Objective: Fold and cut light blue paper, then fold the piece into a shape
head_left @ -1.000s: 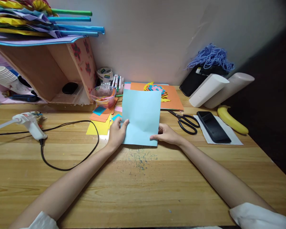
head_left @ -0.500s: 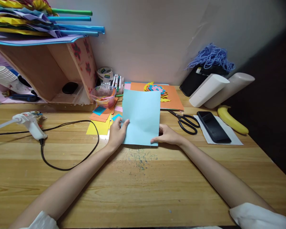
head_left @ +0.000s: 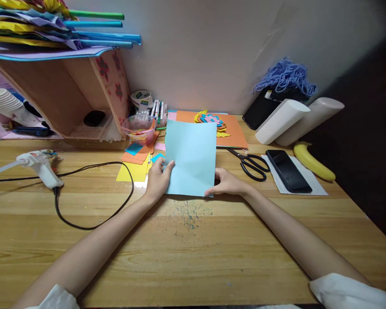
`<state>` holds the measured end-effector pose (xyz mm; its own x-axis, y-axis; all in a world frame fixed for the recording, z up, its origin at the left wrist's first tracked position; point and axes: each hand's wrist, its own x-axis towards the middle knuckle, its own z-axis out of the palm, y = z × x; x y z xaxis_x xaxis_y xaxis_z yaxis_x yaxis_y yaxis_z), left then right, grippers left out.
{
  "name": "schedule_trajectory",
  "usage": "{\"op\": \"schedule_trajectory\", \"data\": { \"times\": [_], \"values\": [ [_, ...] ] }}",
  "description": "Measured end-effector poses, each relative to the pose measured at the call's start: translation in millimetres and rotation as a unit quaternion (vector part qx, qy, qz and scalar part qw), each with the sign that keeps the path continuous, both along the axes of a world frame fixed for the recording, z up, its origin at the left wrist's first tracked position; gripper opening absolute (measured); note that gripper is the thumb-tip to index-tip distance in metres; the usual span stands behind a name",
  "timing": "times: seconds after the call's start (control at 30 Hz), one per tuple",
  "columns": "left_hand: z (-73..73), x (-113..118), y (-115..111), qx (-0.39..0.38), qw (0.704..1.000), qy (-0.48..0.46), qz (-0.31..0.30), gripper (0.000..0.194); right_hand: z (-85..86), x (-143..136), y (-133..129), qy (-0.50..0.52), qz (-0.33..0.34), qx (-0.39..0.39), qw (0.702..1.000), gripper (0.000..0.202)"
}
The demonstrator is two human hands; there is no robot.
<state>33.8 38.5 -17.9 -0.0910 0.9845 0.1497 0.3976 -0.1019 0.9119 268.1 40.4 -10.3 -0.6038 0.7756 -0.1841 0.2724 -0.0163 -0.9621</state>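
Note:
A light blue sheet of paper (head_left: 191, 156) is held up in front of me, tilted, its lower edge close to the wooden table. My left hand (head_left: 159, 179) is closed on its left edge, thumb on the near face. At the lower right corner, my right hand (head_left: 227, 182) pinches the sheet, thumb in front and the other fingers mostly hidden behind. Behind the paper, partly covered, lies an orange sheet (head_left: 236, 128) bearing a layered paper flower (head_left: 210, 121). Black-handled scissors (head_left: 252, 166) rest to the right of my right hand.
Left stand a glue gun (head_left: 43, 167) with a looping black cord (head_left: 131, 195), coloured paper pieces (head_left: 128, 171) and a clear tub (head_left: 140, 128). A pink box (head_left: 112, 94) rises behind. Rightward are a phone (head_left: 287, 171), a banana (head_left: 313, 161) and white rolls (head_left: 281, 122).
The right thumb has shifted very slightly right along the paper's lower edge. Otherwise the hands and sheet stay in place.

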Motion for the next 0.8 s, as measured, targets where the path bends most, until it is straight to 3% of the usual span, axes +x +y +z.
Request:
{"op": "schedule_trajectory", "data": {
  "times": [0.47,0.8],
  "values": [
    [3.5,0.5,0.3,0.015,1.0,0.005,-0.004,0.03,-6.2,-1.0,-0.3,-0.001,-0.028,-0.032,0.999,0.038],
    [5.4,0.5,0.1,0.008,1.0,-0.004,-0.002,0.031,-4.2,0.1,-0.5,0.01,-0.045,-0.008,0.999,0.037]
  ]
}}
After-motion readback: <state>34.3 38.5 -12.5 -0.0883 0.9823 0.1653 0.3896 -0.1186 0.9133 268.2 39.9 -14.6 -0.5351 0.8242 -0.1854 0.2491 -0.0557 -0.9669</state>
